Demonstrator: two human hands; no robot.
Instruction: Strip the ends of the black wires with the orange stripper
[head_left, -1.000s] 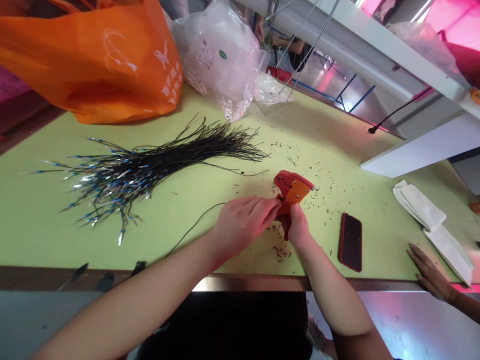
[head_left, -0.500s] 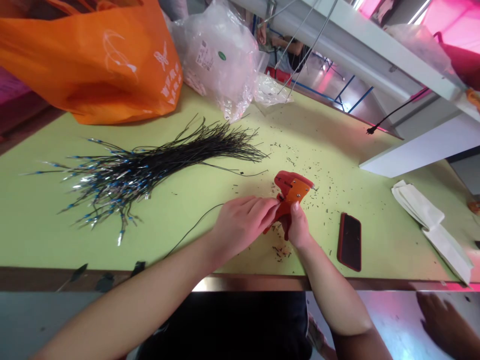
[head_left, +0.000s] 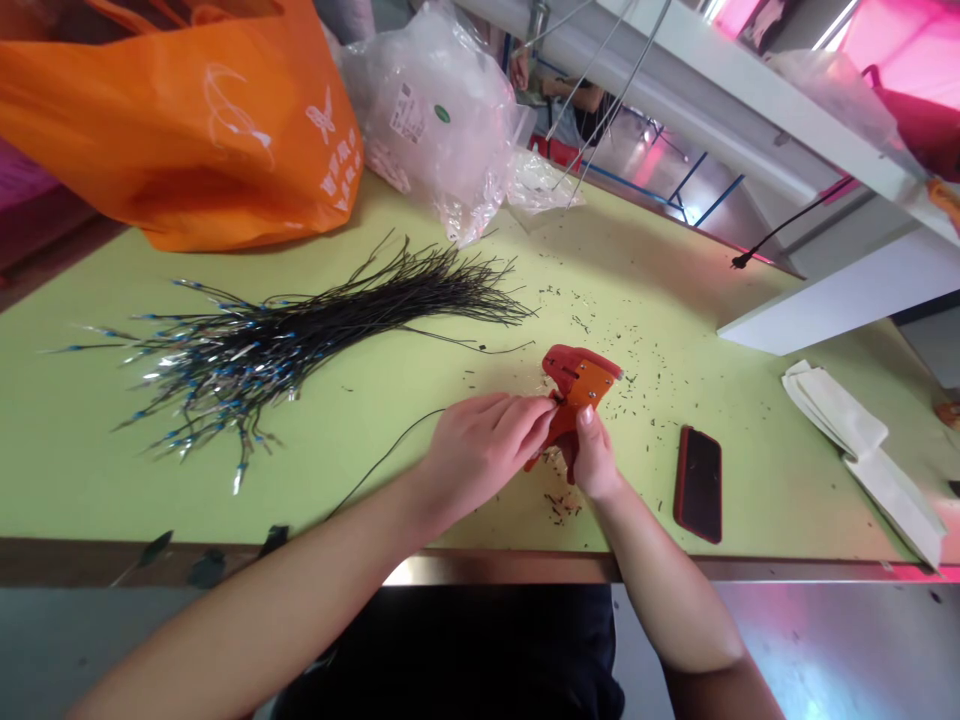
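My right hand (head_left: 596,455) grips a red and orange wire stripper (head_left: 583,372) by its handles, thumb laid along the body. Close against the tool's jaws is my left hand (head_left: 487,445), its fingers pinched on a thin black wire (head_left: 382,455) whose tail curves out behind the hand onto the table. The wire's tip is hidden by the fingers and the tool. To the left lies a big bundle of black wires (head_left: 352,315), with blue sleeves and shiny ends at its left side. One loose wire strays from the bundle toward the stripper.
Short black insulation scraps (head_left: 561,508) litter the yellow-green table (head_left: 360,510) around the tool. A phone (head_left: 699,485) and a folded cloth-like strip (head_left: 847,420) lie to the right. An orange bag (head_left: 247,130) and a clear plastic bag (head_left: 442,120) stand at the back, near a white shelf support (head_left: 832,290).
The stripper and my right hand have shifted very slightly left. My left hand keeps its pinch at the jaws. Another person's hand at lower right has gone out of view.
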